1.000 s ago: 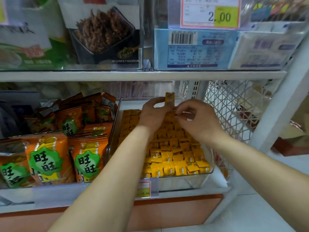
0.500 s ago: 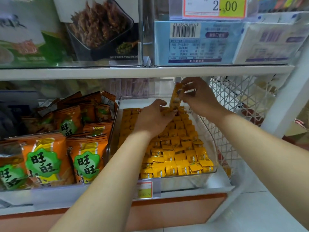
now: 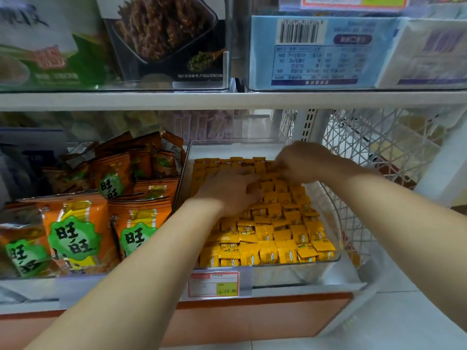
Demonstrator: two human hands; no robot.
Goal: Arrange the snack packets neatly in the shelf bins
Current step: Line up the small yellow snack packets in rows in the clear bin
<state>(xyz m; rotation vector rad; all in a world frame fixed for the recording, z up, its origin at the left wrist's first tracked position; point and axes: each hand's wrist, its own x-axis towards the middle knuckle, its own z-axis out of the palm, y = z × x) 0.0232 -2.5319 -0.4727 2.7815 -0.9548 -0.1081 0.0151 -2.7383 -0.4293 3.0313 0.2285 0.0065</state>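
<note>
Under a shelf (image 3: 227, 100), orange bags (image 3: 75, 236) flank our bin (image 3: 298, 272); packets (image 3: 273, 248) lie in rows, left hand (image 3: 227, 190) flat atop; right hand (image 3: 303, 160) blurred, grip unclear.

Right hand (image 3: 307, 161) blurred; whether its fingers pinch a packet cannot be told. Left hand (image 3: 227, 192) hides the yellow packets (image 3: 273, 238) beneath it. Upper price tag (image 3: 353, 1) cut off by the top edge; lower price label (image 3: 214, 284), fine print illegible.

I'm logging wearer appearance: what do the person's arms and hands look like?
Left forearm and right forearm are bare: no sleeves, gloves, watch or bracelet. The left hand shows no ring; the right hand is blurred, so rings cannot be told.
</note>
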